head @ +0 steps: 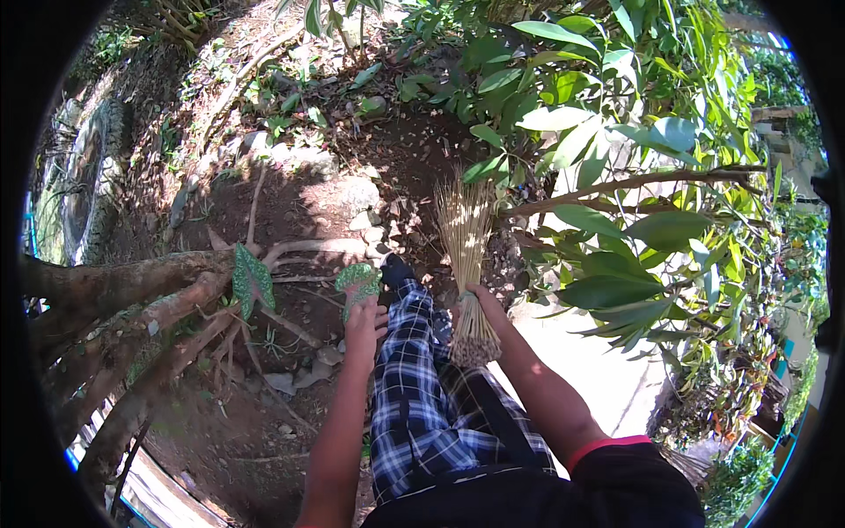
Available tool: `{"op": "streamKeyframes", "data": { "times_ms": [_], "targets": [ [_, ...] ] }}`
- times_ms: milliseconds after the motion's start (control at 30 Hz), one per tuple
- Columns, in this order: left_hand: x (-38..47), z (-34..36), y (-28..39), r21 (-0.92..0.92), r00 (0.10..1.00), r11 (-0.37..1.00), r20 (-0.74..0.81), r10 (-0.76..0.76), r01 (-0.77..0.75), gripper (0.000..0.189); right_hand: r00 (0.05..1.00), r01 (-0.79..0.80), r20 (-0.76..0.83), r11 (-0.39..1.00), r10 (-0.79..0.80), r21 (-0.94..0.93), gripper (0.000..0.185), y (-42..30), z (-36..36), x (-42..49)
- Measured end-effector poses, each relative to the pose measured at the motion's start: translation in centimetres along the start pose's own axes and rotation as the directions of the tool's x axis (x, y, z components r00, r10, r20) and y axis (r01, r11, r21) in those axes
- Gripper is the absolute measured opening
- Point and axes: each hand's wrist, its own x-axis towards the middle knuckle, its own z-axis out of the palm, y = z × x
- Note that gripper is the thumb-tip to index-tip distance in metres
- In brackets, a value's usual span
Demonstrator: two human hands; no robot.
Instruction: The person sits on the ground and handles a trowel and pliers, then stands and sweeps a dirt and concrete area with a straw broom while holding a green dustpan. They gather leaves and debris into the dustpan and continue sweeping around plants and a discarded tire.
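Note:
A stick broom of thin, dry bristles (465, 244) is in my right hand (487, 305), which closes around its bound neck. Its cut butt ends point towards me and the loose bristle tips point away over the soil. My left hand (365, 321) reaches down beside my knee, just under a speckled green and pink caladium leaf (358, 282). Its fingers are somewhat spread; whether they touch the leaf cannot be told. A second caladium leaf (252, 280) stands further left.
Thick woody roots or trunks (132, 284) fill the left side. Stones (365, 221) lie ahead of my foot. A leafy bush (614, 277) with a long branch (594, 195) crowds the right. Sunlit pale paving (581, 356) lies beyond my right arm.

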Motion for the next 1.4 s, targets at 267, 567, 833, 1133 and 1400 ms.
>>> {"op": "streamKeyframes", "data": {
  "times_ms": [267, 567, 833, 1133, 1400],
  "targets": [
    [-4.9, 1.2, -4.1, 0.131, 0.999, 0.991, 0.044, -0.017, 0.011, 0.036, 0.871, 0.49, 0.42, 0.388, -0.256, -0.781, 0.07, 2.6, -8.5, 0.7],
    [-7.2, 1.8, -4.4, 0.221, 0.994, 0.975, 0.108, 0.008, -0.032, 0.039, 0.951, 0.3, 0.22, 0.473, -0.217, -0.829, 0.063, 6.4, -16.0, -6.8],
    [-6.4, -0.4, -5.5, 0.261, 0.996, 0.965, 0.087, -0.026, 0.002, 0.038, 0.92, -0.133, 0.387, 0.978, 0.062, 0.158, 0.032, 3.8, -9.5, -2.6],
    [-6.1, -2.1, -5.8, 0.341, 0.995, 0.94, 0.085, -0.053, 0.021, 0.032, 0.929, 0.323, 0.175, 0.945, -0.325, 0.045, 0.033, 4.5, -3.9, 3.2],
    [-5.3, -4.0, -6.2, 0.298, 0.992, 0.954, 0.114, -0.047, 0.011, 0.035, 0.935, 0.348, 0.028, 0.927, -0.355, 0.139, 0.03, 7.7, -6.9, 3.4]
  ]
}}
